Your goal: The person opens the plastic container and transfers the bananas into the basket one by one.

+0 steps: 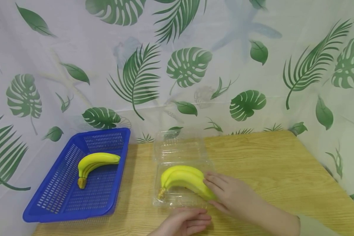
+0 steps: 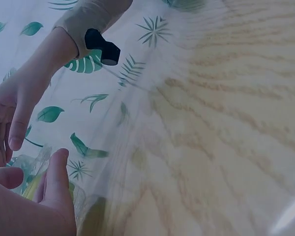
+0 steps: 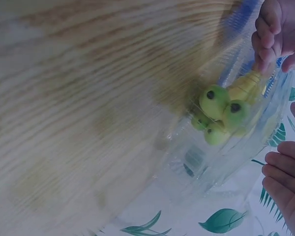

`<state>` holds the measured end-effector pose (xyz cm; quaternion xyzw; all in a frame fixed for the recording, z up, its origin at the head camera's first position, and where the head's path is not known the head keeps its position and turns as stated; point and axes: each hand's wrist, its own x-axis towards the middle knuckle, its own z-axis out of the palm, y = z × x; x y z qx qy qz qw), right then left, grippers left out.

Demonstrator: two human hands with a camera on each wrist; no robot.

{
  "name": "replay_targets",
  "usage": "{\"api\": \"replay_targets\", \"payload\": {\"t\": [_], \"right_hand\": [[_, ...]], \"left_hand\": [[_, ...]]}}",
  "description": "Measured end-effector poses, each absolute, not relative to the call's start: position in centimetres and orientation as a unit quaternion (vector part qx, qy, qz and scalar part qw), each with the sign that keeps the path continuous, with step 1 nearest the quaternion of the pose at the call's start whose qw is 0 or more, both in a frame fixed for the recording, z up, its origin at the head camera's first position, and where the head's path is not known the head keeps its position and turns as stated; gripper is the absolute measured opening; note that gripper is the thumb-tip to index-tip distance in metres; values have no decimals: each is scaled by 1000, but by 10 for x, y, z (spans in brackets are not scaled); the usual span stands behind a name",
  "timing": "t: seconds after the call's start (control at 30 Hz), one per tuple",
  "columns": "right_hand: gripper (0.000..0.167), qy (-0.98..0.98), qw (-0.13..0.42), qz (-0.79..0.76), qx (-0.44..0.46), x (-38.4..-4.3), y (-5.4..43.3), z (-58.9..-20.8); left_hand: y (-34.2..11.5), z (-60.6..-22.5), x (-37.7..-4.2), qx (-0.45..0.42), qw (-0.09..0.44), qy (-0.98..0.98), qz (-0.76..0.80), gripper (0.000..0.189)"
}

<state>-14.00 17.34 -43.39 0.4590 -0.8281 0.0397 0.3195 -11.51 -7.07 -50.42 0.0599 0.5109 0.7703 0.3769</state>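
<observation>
A bunch of yellow bananas (image 1: pixel 181 175) lies in the base of a clear plastic clamshell box (image 1: pixel 180 149), whose lid is folded back toward the wall. My right hand (image 1: pixel 231 196) is beside the bunch's right end, its straight fingers overlapping the tips in the head view. In the right wrist view the greenish, dark-dotted tips of the bananas (image 3: pixel 226 110) show inside the box, with the right hand's fingers (image 3: pixel 282 169) extended to the side. Just in front of the box, my left hand (image 1: pixel 186 222) is held with relaxed fingers and grips nothing.
To the left stands a blue plastic basket (image 1: pixel 115 193) with a second banana bunch (image 1: pixel 98 160) in it. Both containers are on a wood-grain table (image 1: pixel 268 157). A white cloth printed with green leaves (image 1: pixel 212 108) hangs behind and along the sides.
</observation>
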Motion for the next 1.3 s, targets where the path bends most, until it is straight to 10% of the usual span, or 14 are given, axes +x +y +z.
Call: {"api": "replay_targets", "payload": {"t": [1.3], "right_hand": [[73,-846,290,37,445,-142,195,-456]], "left_hand": [[-38,-497,-108,14,336,491,804,52]]}}
